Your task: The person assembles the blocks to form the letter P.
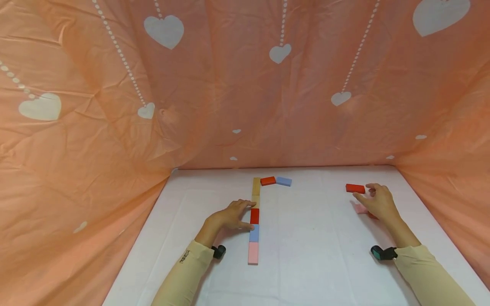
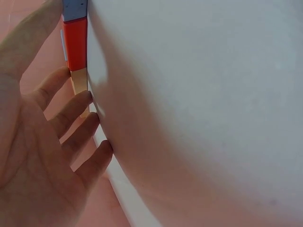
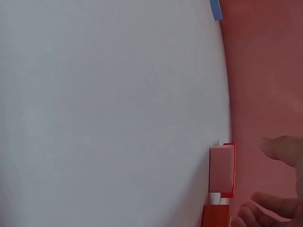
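Observation:
Flat rectangular blocks form a straight column on the table: two wooden blocks (image 1: 256,186) at the far end, then a red block (image 1: 254,216), a blue block (image 1: 254,234) and a pink block (image 1: 253,253). From the left, my left hand (image 1: 231,216) touches this column, thumb at the blue block and index finger at the nearer wooden one. My right hand (image 1: 380,203) hovers at the table's right with thumb and fingers apart and nothing between them. Just beyond its fingertips lies another red block (image 1: 354,188). Below the hand sit a pink block (image 1: 360,208) and a partly hidden orange-red block (image 3: 216,215).
A red block (image 1: 268,181) and a blue block (image 1: 284,181) extend rightward from the column's far end. White cloth covers the table (image 1: 306,255). An orange curtain (image 1: 214,85) with white hearts hangs behind it and along both sides.

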Motion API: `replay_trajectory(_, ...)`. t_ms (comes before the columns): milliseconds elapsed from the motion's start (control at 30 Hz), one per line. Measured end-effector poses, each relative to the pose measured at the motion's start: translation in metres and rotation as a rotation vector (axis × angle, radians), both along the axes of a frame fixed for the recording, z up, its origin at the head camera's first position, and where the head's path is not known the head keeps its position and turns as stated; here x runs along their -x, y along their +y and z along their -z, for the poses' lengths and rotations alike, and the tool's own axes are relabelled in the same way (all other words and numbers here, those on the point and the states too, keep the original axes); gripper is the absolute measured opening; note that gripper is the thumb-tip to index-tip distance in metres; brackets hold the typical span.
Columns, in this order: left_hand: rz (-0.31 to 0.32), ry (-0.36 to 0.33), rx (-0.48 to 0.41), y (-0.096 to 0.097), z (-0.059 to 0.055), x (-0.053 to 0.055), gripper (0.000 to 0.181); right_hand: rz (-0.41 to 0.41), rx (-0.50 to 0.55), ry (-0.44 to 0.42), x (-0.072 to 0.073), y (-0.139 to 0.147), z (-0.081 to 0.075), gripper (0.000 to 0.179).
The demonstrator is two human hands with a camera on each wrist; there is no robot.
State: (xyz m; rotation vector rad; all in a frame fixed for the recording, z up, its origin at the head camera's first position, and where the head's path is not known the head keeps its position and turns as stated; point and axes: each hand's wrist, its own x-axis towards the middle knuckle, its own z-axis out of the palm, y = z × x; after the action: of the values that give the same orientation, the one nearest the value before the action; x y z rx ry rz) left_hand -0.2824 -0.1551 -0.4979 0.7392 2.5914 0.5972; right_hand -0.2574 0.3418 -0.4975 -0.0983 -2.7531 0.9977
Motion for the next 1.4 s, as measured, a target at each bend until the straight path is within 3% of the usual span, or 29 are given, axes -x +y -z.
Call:
replay_trajectory(233,-0.006,-0.011,-0.003,0.000,0.001,0.001,0.086,0.002,-0.061,-0.063,0.005,0.005,0.004,0.072)
replay_trajectory(800,-0.009,-0.014,-0.020,-0.002,-0.001,-0.001,0.086,0.022,-0.066,-0.271,0.025,0.003,0.007,0.089)
replay_trajectory(1067,-0.001,-0.016,-0.020,-0.002,0.000,0.000,0.087,0.018,-0.040,-0.272,0.031,-0.004,0.008,0.093)
replay_trajectory(1400,0.002,-0.008,-0.014,-0.001,-0.001,-0.001,0.086,0.004,-0.080,-0.234,0.039,-0.013,0.008,0.089)
